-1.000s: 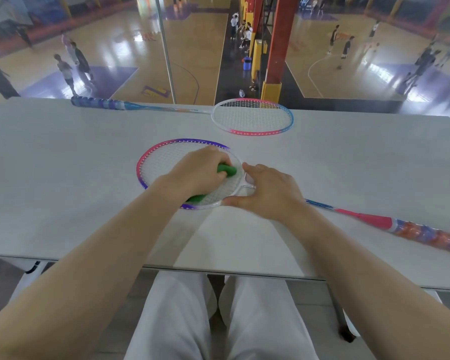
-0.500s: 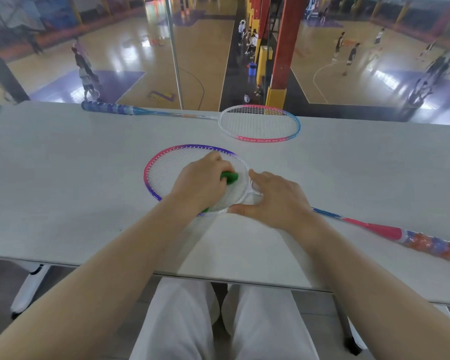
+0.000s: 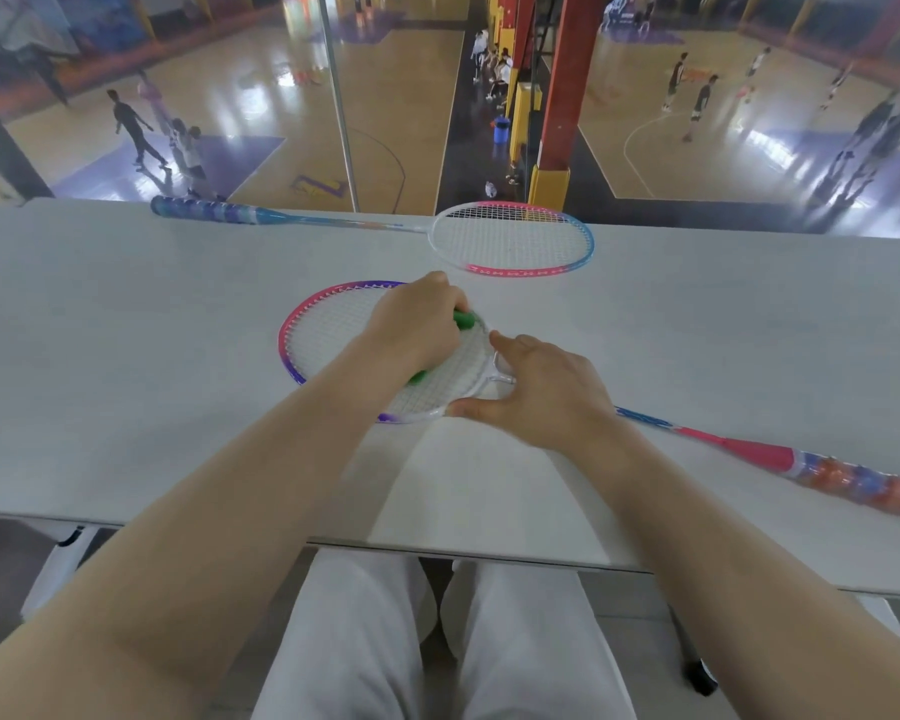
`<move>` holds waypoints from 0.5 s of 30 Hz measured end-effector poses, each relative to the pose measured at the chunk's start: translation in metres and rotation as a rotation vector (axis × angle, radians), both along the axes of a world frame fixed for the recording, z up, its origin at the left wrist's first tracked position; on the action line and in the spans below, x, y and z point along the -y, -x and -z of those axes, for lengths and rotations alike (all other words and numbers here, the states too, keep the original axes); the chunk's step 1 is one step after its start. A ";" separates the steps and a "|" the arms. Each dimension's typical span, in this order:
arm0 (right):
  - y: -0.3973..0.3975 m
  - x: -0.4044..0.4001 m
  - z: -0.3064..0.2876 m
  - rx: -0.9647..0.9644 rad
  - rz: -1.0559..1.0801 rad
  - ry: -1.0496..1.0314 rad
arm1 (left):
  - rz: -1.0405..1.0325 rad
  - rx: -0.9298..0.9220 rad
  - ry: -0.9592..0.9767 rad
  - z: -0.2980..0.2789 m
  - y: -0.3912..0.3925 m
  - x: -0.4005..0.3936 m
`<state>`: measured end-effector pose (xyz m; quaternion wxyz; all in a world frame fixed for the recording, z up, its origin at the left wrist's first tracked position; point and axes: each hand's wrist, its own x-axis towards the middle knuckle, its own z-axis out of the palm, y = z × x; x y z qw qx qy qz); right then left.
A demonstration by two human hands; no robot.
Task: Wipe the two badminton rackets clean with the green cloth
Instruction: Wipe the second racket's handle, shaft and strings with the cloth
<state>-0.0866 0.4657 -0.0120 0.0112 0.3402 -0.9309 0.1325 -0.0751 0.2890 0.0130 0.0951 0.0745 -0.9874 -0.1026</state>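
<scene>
The left hand [image 3: 411, 330] is closed over the green cloth [image 3: 462, 319], pressing it on the strings of the near racket [image 3: 333, 330] (only bits of green show past the fingers). The right hand [image 3: 546, 389] lies spread and flat at that racket's throat, pinning it to the table [image 3: 126, 330]. Its long axis runs from the head under the left hand out past the right wrist, handle pointing right. Beyond both hands lies the far racket [image 3: 515, 241], handle pointing left.
</scene>
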 end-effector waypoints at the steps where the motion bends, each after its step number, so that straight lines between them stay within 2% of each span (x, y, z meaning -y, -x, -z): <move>1: 0.000 0.000 0.000 -0.001 -0.003 0.008 | 0.005 0.018 -0.008 0.000 -0.008 0.002; 9: -0.001 0.000 0.000 0.004 -0.002 0.003 | 0.067 0.166 -0.025 -0.013 -0.082 0.008; 15: 0.000 0.001 0.000 0.012 0.010 0.021 | 0.106 0.113 0.041 -0.003 -0.124 0.017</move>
